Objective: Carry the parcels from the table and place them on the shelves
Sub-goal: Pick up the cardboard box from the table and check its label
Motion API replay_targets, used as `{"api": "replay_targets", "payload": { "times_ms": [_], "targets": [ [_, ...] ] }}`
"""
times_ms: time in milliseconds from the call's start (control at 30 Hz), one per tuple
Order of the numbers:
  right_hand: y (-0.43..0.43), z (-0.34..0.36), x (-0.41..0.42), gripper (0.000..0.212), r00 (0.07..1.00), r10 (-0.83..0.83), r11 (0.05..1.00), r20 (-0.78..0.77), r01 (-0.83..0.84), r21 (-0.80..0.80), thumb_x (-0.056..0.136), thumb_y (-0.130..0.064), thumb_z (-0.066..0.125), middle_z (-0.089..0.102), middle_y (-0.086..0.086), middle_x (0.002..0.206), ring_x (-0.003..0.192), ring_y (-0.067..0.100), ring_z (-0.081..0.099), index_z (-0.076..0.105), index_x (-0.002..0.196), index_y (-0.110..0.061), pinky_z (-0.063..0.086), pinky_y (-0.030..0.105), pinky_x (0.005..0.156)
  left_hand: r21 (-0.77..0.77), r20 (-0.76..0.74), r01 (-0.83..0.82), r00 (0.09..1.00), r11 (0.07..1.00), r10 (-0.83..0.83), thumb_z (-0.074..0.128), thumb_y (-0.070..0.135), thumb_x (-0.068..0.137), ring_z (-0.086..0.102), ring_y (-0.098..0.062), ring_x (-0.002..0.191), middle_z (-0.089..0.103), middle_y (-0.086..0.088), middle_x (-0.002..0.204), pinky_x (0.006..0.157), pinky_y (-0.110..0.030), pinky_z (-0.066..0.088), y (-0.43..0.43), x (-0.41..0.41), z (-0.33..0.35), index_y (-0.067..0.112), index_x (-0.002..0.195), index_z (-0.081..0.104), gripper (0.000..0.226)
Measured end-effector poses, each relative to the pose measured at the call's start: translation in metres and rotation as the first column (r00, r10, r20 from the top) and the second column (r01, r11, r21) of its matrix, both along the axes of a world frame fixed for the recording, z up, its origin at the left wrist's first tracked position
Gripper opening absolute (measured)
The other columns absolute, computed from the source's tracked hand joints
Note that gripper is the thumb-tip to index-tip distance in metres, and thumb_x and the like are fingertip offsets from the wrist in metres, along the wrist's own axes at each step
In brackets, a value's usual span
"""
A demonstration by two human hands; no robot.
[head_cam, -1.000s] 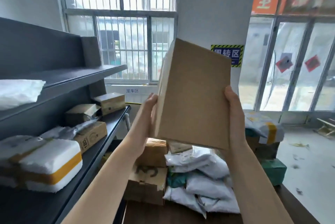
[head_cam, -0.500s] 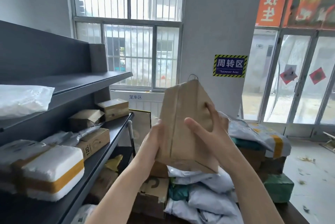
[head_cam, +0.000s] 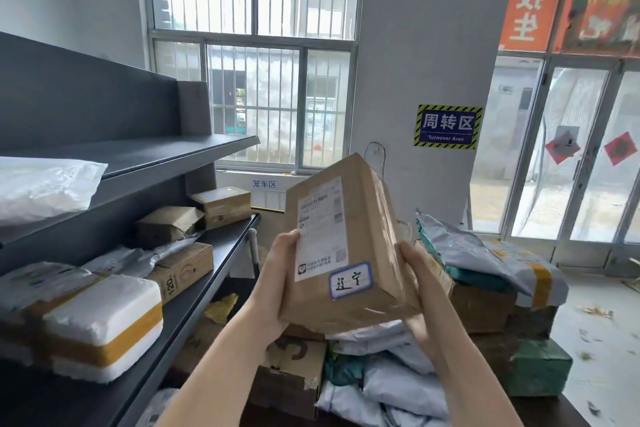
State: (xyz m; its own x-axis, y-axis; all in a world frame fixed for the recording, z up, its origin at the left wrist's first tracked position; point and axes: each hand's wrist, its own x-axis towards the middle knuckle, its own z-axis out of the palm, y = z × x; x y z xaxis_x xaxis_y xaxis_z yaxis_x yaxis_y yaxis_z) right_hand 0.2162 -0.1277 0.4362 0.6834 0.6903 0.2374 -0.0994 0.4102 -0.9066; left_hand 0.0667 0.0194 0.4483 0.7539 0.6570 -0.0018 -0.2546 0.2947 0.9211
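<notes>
I hold a taped brown cardboard parcel (head_cam: 360, 239) at chest height, tilted, its white shipping label and a blue-edged handwritten sticker facing me. My left hand (head_cam: 277, 277) grips its lower left edge and my right hand (head_cam: 417, 274) grips its lower right side. Below it, a heap of parcels lies on the dark table (head_cam: 568, 407): grey plastic mailers (head_cam: 398, 388), a brown box (head_cam: 294, 374) and a green box (head_cam: 538, 366). The dark grey shelves (head_cam: 214, 253) stand at my left.
The middle shelf carries a white foam box with yellow tape (head_cam: 104, 326), a "120" carton (head_cam: 183, 271) and two small cartons (head_cam: 221, 207) at its far end. A white bag (head_cam: 45, 184) lies on the upper shelf. Barred window ahead, glass doors at right.
The parcel has been turned over in my hands: a plain brown face showed before, and now the labelled face points at me. It also sits lower in view.
</notes>
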Motion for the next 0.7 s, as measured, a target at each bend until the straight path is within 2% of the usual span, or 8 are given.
{"api": "replay_targets", "payload": {
  "times_ms": [67,133,200,300,433,500,567,700],
  "targets": [
    [0.003,0.006,0.002,0.032,0.956,-0.200,0.976,0.215,0.213,-0.041,0.084,-0.041,0.074,0.072,0.000,0.122,0.114,0.022,0.069,0.066,0.115,-0.043,0.056,0.047,0.097,0.050,-0.032,-0.057,0.998,0.997,0.059,0.051,0.056,0.089,0.071,-0.033,0.091,0.078,-0.015,0.103,0.091,-0.048,0.051,-0.002,0.001,0.011,0.026,0.093,0.081,0.043],
    [0.007,0.015,0.001,0.020,0.895,-0.284,0.955,0.344,0.296,0.020,0.094,-0.035,0.068,0.076,-0.010,0.114,0.105,0.009,0.072,0.069,0.106,-0.051,0.060,0.034,0.086,0.128,-0.079,-0.079,0.993,0.989,0.090,0.048,0.053,0.093,0.072,-0.031,0.090,0.079,-0.012,0.101,0.077,-0.040,0.055,-0.007,0.006,0.018,0.024,0.107,0.075,0.043],
    [0.010,0.024,-0.003,0.022,0.910,-0.196,0.980,0.365,0.197,0.037,0.092,-0.054,0.060,0.078,-0.012,0.111,0.098,0.007,0.075,0.070,0.112,-0.052,0.060,0.032,0.081,0.197,-0.046,-0.102,0.993,0.975,0.113,0.045,0.049,0.096,0.073,-0.030,0.095,0.077,-0.011,0.107,0.065,-0.034,0.058,-0.012,0.013,0.025,0.026,0.124,0.064,0.041],
    [0.010,0.037,-0.002,0.069,0.946,-0.008,0.999,0.323,-0.007,0.047,0.080,-0.073,0.059,0.068,-0.008,0.137,0.119,0.018,0.069,0.052,0.142,-0.043,0.056,0.043,0.096,0.294,0.113,-0.163,0.984,0.942,0.135,0.044,0.042,0.100,0.075,-0.024,0.095,0.077,-0.003,0.110,0.060,-0.032,0.059,-0.018,0.013,0.040,0.036,0.138,0.049,0.039],
    [0.009,0.053,0.000,0.064,0.960,0.092,0.984,0.263,-0.129,0.126,0.090,-0.042,0.061,0.067,0.003,0.138,0.110,0.023,0.073,0.041,0.151,-0.033,0.062,0.032,0.080,0.436,0.268,-0.102,0.963,0.894,-0.021,0.035,0.040,0.090,0.074,-0.001,0.085,0.078,0.023,0.094,0.060,-0.025,0.060,-0.022,0.007,0.052,0.067,0.094,0.066,0.042],
    [0.008,0.057,-0.002,0.064,0.961,0.098,0.980,0.259,-0.138,0.142,0.091,-0.035,0.059,0.067,0.005,0.138,0.109,0.025,0.074,0.038,0.152,-0.033,0.063,0.035,0.080,0.431,0.324,-0.128,0.946,0.893,-0.021,0.037,0.037,0.087,0.074,-0.005,0.090,0.078,0.016,0.104,0.063,-0.028,0.060,-0.022,0.008,0.055,0.060,0.110,0.064,0.043],
    [0.008,0.059,-0.006,0.064,0.955,0.073,0.979,0.287,-0.123,0.162,0.092,-0.036,0.057,0.065,0.003,0.141,0.113,0.025,0.072,0.037,0.153,-0.035,0.062,0.038,0.085,0.396,0.377,-0.185,0.926,0.899,0.025,0.041,0.032,0.084,0.068,-0.016,0.106,0.066,0.002,0.131,0.073,-0.034,0.060,-0.024,0.007,0.061,0.042,0.144,0.041,0.060],
    [0.007,0.062,-0.014,0.061,0.943,-0.001,0.967,0.334,-0.084,0.240,0.094,-0.039,0.054,0.063,-0.003,0.143,0.114,0.019,0.072,0.036,0.153,-0.037,0.062,0.032,0.083,0.414,0.432,-0.246,0.900,0.876,0.049,0.046,0.028,0.086,0.058,-0.030,0.123,0.052,-0.010,0.146,0.086,-0.043,0.056,-0.025,0.002,0.067,0.031,0.151,0.030,0.067]
  ]
}}
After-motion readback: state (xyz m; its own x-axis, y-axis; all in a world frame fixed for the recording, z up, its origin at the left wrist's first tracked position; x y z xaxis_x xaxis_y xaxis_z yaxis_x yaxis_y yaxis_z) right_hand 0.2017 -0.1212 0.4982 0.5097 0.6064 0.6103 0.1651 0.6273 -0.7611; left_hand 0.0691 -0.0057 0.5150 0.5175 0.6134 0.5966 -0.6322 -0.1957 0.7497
